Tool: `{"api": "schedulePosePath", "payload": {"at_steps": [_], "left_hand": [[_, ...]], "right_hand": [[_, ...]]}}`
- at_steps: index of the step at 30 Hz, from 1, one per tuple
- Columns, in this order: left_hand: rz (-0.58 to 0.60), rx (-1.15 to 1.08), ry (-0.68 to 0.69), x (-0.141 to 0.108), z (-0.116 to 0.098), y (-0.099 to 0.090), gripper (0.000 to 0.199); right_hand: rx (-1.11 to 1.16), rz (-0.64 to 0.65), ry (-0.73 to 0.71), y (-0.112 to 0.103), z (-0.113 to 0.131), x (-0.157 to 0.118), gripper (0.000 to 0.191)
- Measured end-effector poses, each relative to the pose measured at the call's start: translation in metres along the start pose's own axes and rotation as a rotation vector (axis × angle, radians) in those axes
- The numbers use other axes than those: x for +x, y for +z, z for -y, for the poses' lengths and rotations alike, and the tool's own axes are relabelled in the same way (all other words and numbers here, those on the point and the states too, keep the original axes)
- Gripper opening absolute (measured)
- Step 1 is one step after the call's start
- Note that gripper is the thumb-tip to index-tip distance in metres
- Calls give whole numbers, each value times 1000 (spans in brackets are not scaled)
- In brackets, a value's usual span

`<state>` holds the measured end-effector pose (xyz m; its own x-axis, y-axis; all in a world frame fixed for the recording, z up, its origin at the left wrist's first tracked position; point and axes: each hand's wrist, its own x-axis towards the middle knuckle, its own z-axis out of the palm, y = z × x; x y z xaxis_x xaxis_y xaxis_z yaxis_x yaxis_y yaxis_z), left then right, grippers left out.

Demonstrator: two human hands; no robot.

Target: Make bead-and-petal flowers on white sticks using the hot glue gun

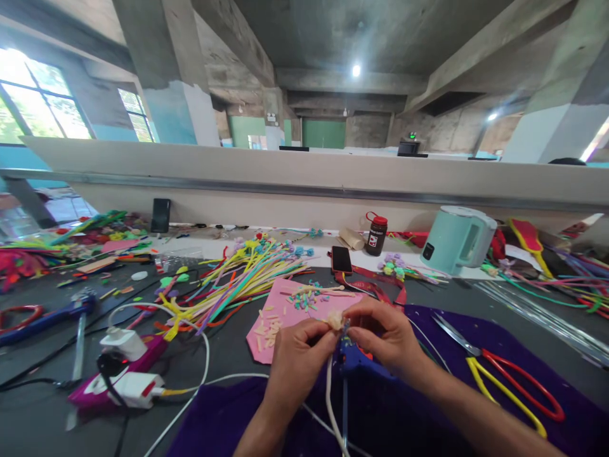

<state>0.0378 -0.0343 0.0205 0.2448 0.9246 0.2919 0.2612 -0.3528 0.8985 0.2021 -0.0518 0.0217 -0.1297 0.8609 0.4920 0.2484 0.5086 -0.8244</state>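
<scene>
A small cream fuzzy piece (335, 319) sits between my two hands, with a cream stem (329, 393) hanging below it. My left hand (307, 352) pinches its left side between thumb and fingers. On the right, my right hand (383, 333) has its fingertips closed at the piece, beside the clear tip of a blue glue gun (349, 355). Under and behind the hands lies a pink sheet (280, 295) holding short cream pieces (268, 330) and small teal and purple bits (309, 297). Purple cloth (223, 412) spreads beneath my forearms.
Red-and-yellow scissors (511, 374) lie at the right. Colourful fuzzy stems (247, 279) pile behind the pink sheet. At the left are a power strip (121, 374) and white cables. A phone (341, 260), a bottle (376, 235) and a green kettle (459, 238) stand or lie farther back.
</scene>
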Motion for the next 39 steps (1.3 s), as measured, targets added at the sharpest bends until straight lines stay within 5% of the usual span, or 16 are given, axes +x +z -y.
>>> {"api": "schedulePosePath", "payload": {"at_steps": [10,33,39], "left_hand": [[8,115,72,0,-3,6,24],[-17,109,83,0,1,8,23],[50,-190,-50,2,5,1,21]], "right_hand": [[-171,-19,-208,-1,3,2,12],[-247,-22,-175,-1,-1,4,7],[-148,-103,-163,-10,9,-1,20]]}}
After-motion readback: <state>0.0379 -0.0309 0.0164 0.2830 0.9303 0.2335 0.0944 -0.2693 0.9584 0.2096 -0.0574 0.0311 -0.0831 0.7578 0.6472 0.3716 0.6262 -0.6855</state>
